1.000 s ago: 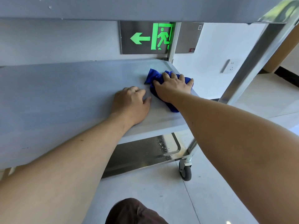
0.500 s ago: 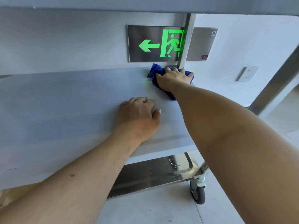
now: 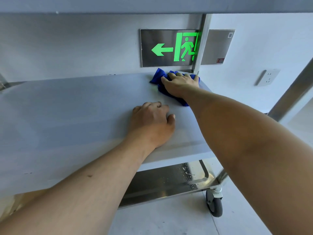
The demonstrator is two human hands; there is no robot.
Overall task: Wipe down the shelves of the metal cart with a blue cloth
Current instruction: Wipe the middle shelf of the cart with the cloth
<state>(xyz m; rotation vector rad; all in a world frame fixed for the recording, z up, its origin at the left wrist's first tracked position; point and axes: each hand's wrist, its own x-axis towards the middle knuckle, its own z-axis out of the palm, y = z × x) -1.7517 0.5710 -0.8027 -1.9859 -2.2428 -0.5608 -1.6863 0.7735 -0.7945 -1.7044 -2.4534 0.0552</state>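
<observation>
The metal cart's middle shelf (image 3: 67, 112) stretches across the view, a flat grey surface under the upper shelf (image 3: 152, 4). My right hand (image 3: 180, 84) presses flat on the crumpled blue cloth (image 3: 158, 77) at the shelf's far right corner, beside the rear upright post (image 3: 200, 46). Nearer to me, my left hand (image 3: 151, 123) rests palm down on the same shelf, fingers loosely curled, holding nothing. Below, the shiny bottom shelf (image 3: 166, 182) shows water droplets near its right end.
A lit green exit sign (image 3: 171, 47) and a wall socket (image 3: 267, 77) are on the white wall behind the cart. A front upright post (image 3: 291, 97) slants at the right. A caster wheel (image 3: 215, 203) stands on the pale floor at the lower right.
My right hand pushed the blue cloth away from me to the far right corner of the middle shelf. My left hand stayed planted on the shelf. The view leaned in closer.
</observation>
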